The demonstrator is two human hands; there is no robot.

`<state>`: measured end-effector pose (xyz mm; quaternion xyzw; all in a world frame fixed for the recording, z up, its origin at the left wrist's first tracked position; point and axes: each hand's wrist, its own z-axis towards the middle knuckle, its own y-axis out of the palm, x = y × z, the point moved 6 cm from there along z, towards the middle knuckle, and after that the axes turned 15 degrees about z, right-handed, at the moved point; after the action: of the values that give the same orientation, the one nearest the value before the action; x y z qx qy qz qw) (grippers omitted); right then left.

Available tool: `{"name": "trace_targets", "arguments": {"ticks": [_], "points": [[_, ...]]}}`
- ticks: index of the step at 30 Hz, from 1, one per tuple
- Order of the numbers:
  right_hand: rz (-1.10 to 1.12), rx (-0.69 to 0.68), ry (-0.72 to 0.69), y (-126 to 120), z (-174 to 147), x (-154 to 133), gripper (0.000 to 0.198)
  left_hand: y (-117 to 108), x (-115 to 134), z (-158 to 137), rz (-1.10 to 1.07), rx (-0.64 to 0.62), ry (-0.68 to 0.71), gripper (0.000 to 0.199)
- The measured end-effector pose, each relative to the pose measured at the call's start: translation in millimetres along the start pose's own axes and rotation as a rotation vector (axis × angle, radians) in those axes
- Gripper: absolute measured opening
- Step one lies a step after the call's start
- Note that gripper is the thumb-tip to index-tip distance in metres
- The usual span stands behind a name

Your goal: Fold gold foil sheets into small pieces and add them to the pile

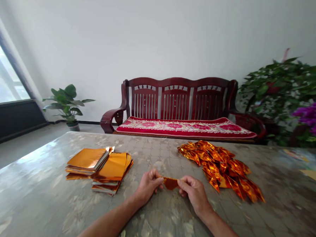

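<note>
A small folded piece of orange-gold foil paper (pixel 171 183) is stretched between my two hands, just above the table. My left hand (pixel 149 186) pinches its left end between thumb and fingers. At the right end, my right hand (pixel 193 191) grips it the same way. Left of my hands lie two stacks of square foil paper sheets, one stack (pixel 86 158) partly beside the other (pixel 111 167). On the right is a heap of folded, pointed foil pieces (pixel 219 166), shiny orange and overlapping.
The table (pixel 152 220) has a patterned, glossy cover. Behind it stands a dark red wooden bench (pixel 175 98) with a red floral cushion (pixel 184 126). A potted plant (pixel 68 103) is at left; leafy plants (pixel 286 86) and purple flowers (pixel 314 116) are at right. Clear plastic (pixel 301 158) lies on the table's right.
</note>
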<state>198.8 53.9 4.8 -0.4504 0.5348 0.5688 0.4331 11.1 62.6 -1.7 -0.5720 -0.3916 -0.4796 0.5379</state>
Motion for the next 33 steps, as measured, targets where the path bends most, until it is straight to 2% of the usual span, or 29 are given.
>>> {"name": "trace_targets", "arguments": {"ticks": [7,14,21,27,33], "points": [[-0.048,0.042,-0.012,-1.2,-4.7,-5.8,0.039,-1.4,3.0,3.6,0.032,-0.038,-0.023,0.031],[-0.018,0.053,-0.008,-3.5,-4.4,-6.4,0.034,-0.2,1.8,9.5,0.037,0.041,0.007,0.029],[-0.111,0.026,-0.085,-3.2,-1.4,-6.1,0.029,-0.7,5.1,4.4,0.079,0.082,0.078,0.019],[-0.203,0.063,-0.203,-8.7,2.0,-15.7,0.02,1.5,12.3,-5.0,0.226,0.08,0.164,0.006],[-0.229,0.064,-0.266,-15.7,4.3,-17.7,0.015,0.5,23.8,-9.6,0.495,0.105,0.283,0.009]]}}
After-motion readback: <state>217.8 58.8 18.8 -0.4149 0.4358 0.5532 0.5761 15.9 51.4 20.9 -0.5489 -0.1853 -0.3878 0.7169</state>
